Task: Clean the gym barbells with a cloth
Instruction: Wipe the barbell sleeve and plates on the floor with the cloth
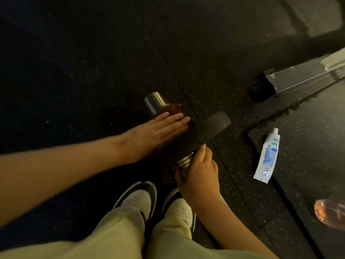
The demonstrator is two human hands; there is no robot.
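A barbell lies on the dark rubber floor in front of my feet. Its shiny steel sleeve end [154,103] points away from me, and a black weight plate [207,131] sits on it. A dark brown cloth [172,108] is draped over the sleeve next to the plate. My left hand [160,128] lies flat with straight fingers pressing on the cloth. My right hand [197,169] grips the ridged steel collar [184,160] on the near side of the plate. The bar's shaft is hidden under my right hand.
A white and blue tube [267,156] lies on the floor to the right. A metal rail [298,77] with a black end cap runs along the upper right. An orange translucent object [328,212] sits at the right edge. My two shoes [160,200] stand below the barbell.
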